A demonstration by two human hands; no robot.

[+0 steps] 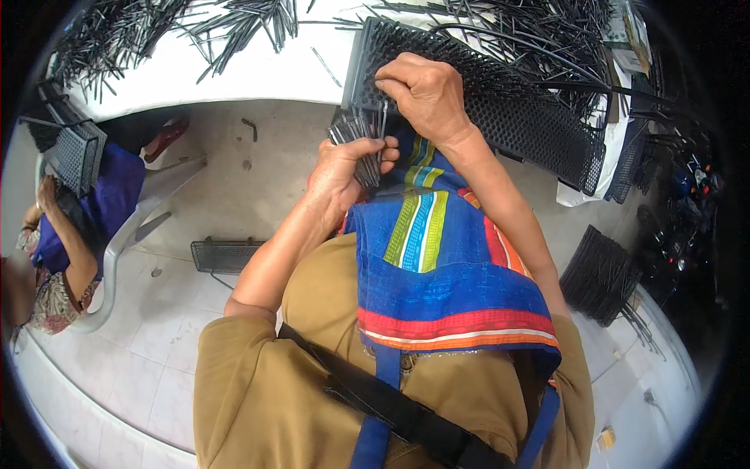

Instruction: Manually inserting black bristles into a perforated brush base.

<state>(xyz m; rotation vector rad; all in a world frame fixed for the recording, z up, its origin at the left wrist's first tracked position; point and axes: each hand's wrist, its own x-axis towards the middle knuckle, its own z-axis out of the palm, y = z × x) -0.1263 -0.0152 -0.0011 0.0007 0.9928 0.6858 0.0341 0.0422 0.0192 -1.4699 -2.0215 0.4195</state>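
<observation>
Hands [341, 166] hold dark rods [361, 131]; packet label [619, 30] looks illegible

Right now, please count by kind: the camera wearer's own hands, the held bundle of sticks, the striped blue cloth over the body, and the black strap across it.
Hands: 2 (left hand, right hand)
Bundle of sticks: 1, in the left hand; single sticks overlap too much to count
Striped blue cloth: 1
Black strap: 1
Total: 5

The white surface [301, 74] bears loose piles of thin black sticks [129, 35] and a black perforated tray [539, 131] overlapping its edge.
</observation>
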